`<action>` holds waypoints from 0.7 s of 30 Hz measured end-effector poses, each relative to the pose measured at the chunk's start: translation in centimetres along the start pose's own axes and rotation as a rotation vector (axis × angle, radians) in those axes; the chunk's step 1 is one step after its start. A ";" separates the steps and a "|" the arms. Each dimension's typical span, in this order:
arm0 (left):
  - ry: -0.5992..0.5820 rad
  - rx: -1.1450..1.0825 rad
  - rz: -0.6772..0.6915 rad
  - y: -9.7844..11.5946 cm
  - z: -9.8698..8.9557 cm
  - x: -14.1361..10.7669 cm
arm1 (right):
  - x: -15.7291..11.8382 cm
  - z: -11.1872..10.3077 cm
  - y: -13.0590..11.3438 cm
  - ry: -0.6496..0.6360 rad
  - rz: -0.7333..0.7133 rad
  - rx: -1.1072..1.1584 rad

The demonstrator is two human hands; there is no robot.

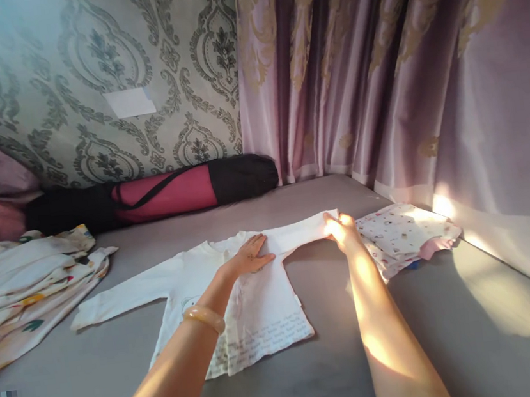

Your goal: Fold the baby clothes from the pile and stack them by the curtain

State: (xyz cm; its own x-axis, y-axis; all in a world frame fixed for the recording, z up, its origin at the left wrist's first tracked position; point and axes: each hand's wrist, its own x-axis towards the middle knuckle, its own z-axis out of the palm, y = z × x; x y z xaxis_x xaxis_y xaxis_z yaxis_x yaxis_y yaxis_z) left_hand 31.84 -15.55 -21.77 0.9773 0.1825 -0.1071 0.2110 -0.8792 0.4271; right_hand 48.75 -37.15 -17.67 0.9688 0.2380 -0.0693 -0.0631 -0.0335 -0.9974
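Printed cotton garments [24, 286] lie stacked at far left on the grey bed surface [456, 342]. White long-sleeved shirt [238, 292] lies flat at centre, soft, with text printed near the hem. Left hand [249, 257], open with the palm flat, presses the shirt's chest. Right hand [341, 228] pinches the sleeve end. Patterned folded cloth [407, 236] lies just beside it.

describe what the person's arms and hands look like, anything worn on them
Both forearms are bare, with no sleeves reaching the wrists. The left hand has a smooth, pale yellowish bangle round its wrist. The right hand and its wrist show no bracelet, watch or glove. No rings can be made out on either hand.
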 end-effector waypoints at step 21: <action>-0.177 0.127 -0.171 4.1 -4.0 2.8 | -6.5 6.9 -4.9 -0.253 0.180 0.356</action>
State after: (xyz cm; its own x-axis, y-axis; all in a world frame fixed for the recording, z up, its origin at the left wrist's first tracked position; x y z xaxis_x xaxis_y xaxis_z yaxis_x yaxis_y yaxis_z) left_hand 35.54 -16.89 -16.69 0.9072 0.2634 -0.3281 0.3583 -0.8924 0.2743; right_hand 41.08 -31.80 -12.43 0.8487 0.4898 -0.1994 -0.3456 0.2284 -0.9102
